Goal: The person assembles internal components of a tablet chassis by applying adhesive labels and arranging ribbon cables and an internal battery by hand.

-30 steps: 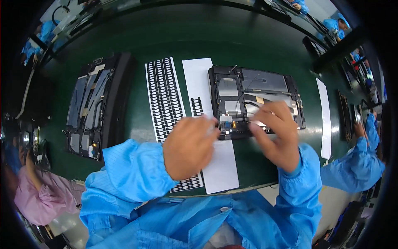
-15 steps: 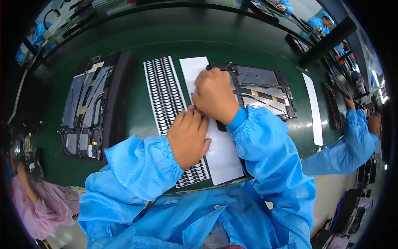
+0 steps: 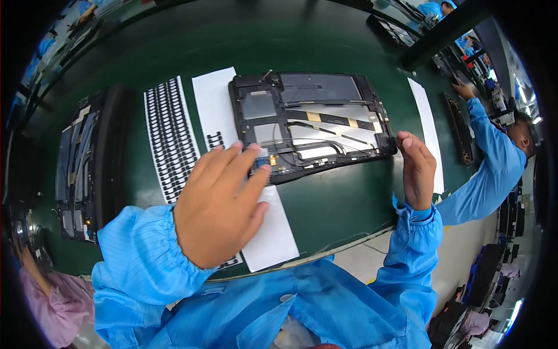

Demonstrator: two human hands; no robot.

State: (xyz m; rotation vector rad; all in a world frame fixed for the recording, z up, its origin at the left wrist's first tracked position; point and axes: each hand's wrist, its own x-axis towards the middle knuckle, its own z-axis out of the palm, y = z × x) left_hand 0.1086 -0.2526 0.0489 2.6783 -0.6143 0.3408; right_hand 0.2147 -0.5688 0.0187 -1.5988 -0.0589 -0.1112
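An opened tablet-like device (image 3: 331, 149) lies in front of me, with grey plates, black cables and a dark frame. My left hand (image 3: 224, 195) is open, its fingers spread at the device's lower left corner. Beyond the device's right end, my right hand (image 3: 419, 174) pinches with thumb and forefinger. What it holds is too small and dark to make out. A sheet of small black stickers (image 3: 171, 131) lies to the left, partly beneath my left hand. A white backing strip (image 3: 270, 232) runs under the device, with a few black pieces beside my left fingertips.
Another opened device (image 3: 78, 168) leans by a dark block at the left. A white strip (image 3: 427, 134) and a dark narrow part (image 3: 459, 128) lie at the right. A co-worker's blue sleeve (image 3: 485, 174) reaches in there; a person in pink (image 3: 55, 302) is at lower left.
My hands have parted: the right has left the sticker sheet for the device's right end, the left is now at its lower left corner. The device sits closer to the sheet, overlapping the white strip.
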